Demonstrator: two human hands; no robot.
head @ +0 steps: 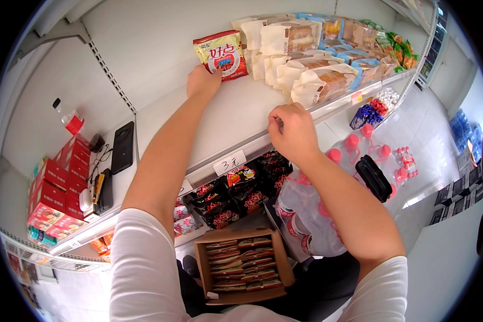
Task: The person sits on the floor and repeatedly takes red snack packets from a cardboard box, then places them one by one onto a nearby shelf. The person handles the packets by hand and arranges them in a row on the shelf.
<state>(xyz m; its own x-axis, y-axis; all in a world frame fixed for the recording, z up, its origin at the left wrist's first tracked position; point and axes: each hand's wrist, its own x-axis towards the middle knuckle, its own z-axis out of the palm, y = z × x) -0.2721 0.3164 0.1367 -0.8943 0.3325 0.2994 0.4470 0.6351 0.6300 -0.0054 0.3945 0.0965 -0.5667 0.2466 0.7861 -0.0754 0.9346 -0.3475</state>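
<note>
My left hand [203, 81] grips the lower left of a red and yellow snack bag [221, 56], with its thumb across the front. The bag stands upright at the back of the white shelf [225, 114], left of the rows of wrapped bread [326, 82]. At the shelf's front edge is my right hand [293, 128], fingers curled in and nothing visible in it. Below my arms, an open cardboard box [247, 298] holds two rows of flat packets [243, 263] packed on edge.
Black noodle packs [245, 189] fill the lower shelf. Shrink-wrapped bottles [302, 213] with pink caps stand at right, a black case [373, 178] on top. On the left shelf are red boxes [52, 197], a bottle [70, 118], a black phone [122, 147] and glasses [100, 159].
</note>
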